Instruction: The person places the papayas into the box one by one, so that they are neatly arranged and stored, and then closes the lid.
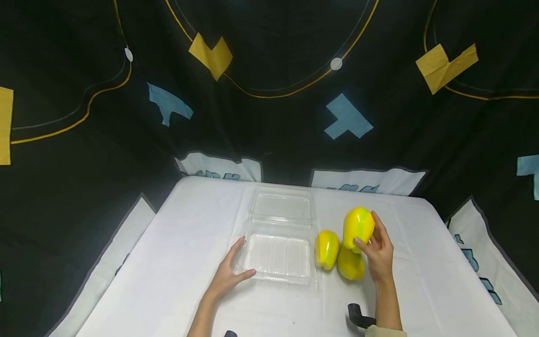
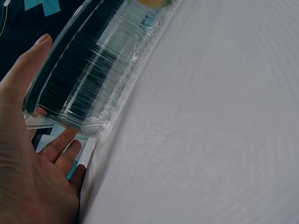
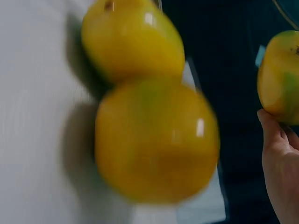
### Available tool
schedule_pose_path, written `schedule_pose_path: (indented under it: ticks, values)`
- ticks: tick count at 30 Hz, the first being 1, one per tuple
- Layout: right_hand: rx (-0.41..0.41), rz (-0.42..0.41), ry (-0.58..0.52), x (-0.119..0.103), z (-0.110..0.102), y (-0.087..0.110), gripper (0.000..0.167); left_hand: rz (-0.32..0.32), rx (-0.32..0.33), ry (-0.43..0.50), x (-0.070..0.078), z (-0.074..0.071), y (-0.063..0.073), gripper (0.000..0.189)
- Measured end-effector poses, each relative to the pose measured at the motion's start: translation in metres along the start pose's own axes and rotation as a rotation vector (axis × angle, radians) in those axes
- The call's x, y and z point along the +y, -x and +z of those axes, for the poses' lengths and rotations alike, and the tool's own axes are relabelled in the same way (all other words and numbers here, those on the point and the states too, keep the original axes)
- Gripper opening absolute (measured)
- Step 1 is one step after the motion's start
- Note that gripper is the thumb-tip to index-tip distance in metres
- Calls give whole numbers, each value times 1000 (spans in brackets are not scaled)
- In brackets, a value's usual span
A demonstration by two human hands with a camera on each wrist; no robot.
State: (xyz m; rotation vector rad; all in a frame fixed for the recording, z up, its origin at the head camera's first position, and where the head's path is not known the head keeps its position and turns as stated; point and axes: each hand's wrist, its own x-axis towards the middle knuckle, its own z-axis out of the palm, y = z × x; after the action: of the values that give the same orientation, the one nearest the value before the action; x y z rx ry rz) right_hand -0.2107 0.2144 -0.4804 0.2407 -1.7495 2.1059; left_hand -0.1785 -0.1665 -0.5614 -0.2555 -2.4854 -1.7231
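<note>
A clear plastic clamshell container lies on the white table with its lid folded back. My left hand spans its near left corner, thumb along the front and fingers at the side. In the left wrist view that hand has its fingers spread loosely against the container's end. My right hand holds a yellow mango-like fruit with green streaks, thumb below and fingers at its right. Two similar fruits, one on the left and one below, sit between that hand and the container.
The table has a white cloth. Black handle-like parts show near the right forearm. A dark curtain with yellow and blue patches hangs behind, and white printed panels edge the table's far side.
</note>
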Motion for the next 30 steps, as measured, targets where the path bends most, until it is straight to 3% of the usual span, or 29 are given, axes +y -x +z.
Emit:
schedule_pose_path:
  ticks: [8,13,21,30]
  values:
    - [-121,-46,-79,0,42,2,77,-3,-15,0,2,1,-2,92]
    - [-201,-10,-83,7,72,3,77,-3,-16,1,3,1,-1,94]
    - [-260,101,-75,14,124,10,78,-1,3,-22,2,2,0,96]
    - [-374,117,27,14,169,21,77,-9,7,-37,2,0,0,94]
